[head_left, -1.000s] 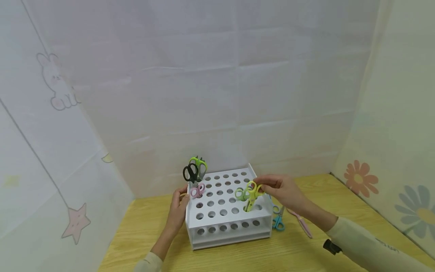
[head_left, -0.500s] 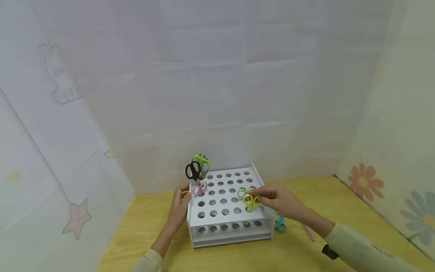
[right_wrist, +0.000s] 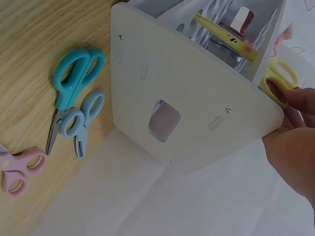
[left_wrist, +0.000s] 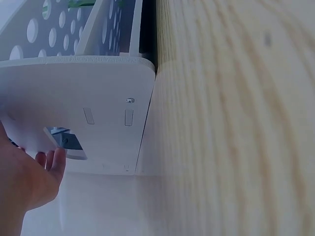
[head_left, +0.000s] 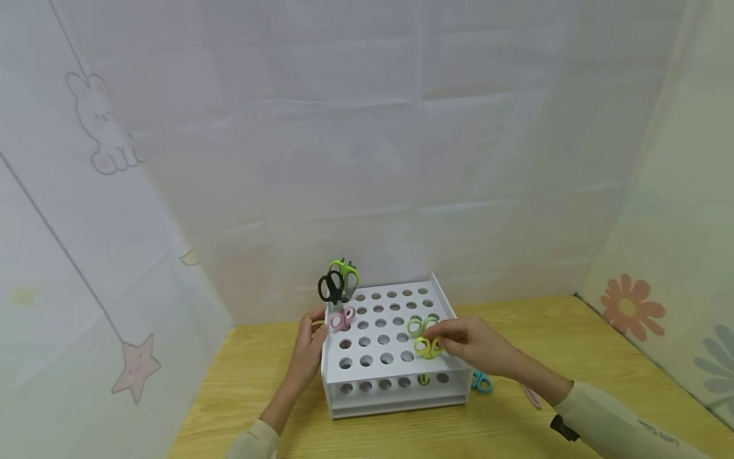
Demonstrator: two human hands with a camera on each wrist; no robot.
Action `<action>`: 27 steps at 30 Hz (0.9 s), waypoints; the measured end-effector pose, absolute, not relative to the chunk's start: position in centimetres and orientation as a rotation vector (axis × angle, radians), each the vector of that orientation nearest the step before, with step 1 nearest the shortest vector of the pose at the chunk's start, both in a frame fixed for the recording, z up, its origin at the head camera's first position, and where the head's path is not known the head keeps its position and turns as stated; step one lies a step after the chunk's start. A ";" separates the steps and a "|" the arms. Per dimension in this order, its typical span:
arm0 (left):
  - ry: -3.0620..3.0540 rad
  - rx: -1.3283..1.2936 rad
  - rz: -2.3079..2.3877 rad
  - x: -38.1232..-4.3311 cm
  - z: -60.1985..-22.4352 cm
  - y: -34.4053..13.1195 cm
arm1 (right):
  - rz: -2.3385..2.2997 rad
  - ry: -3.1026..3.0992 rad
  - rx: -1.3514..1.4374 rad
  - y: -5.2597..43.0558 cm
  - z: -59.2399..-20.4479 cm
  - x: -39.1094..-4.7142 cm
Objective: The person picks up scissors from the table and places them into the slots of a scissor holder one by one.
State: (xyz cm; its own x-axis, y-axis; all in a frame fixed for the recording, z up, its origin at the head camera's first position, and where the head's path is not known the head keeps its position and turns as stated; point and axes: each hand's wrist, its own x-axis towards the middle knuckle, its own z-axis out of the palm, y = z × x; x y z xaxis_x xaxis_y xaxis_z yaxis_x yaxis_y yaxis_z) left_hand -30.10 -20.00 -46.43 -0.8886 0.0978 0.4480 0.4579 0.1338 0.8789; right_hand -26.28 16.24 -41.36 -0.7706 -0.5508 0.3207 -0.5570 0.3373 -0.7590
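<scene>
My right hand (head_left: 470, 344) pinches the handles of the yellow scissors (head_left: 424, 349), which stand upright in a front-row hole of the white two-tier rack (head_left: 375, 373). Their yellow blade cover (right_wrist: 226, 37) shows between the tiers in the right wrist view. Just behind them are light green scissors (head_left: 415, 328). At the rack's left side my left hand (head_left: 306, 350) holds the side panel (left_wrist: 64, 93); its fingers bend near the cutout, and part of the grip is out of sight. Pink (head_left: 338, 322), black (head_left: 328, 290) and lime green scissors (head_left: 355, 278) stand along the left column.
On the wooden table (head_left: 269, 347), right of the rack, lie teal scissors (right_wrist: 74, 81), light blue scissors (right_wrist: 74, 123) and pink scissors (right_wrist: 22, 164). A cloth-covered wall (head_left: 367, 159) rises behind the rack.
My right hand has lowered the yellow scissors down through the front-row hole, from tilted with the blades above the rack to handles near its top. My left hand stays on the rack.
</scene>
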 end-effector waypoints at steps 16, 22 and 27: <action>-2.096 -0.533 -1.852 -32.1 -49.7 -19.9 | 1.210 -2.521 1.113 15.8 -41.9 -25.9; -2.118 -0.503 -1.827 -31.7 -49.7 -19.8 | 1.217 -2.462 1.083 16.4 -41.5 -25.2; -2.111 -0.512 -1.804 -31.6 -49.6 -19.8 | 1.216 -2.349 1.110 17.8 -40.8 -24.3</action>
State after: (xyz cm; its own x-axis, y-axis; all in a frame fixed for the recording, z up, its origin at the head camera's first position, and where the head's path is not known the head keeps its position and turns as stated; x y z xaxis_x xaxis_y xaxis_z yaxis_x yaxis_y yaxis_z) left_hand -31.61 -19.79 -49.58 -0.8859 0.0650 0.4593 0.4639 0.1400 0.8748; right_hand -24.34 17.85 -40.84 -0.6692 -0.5079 0.5424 -0.7361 0.3534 -0.5773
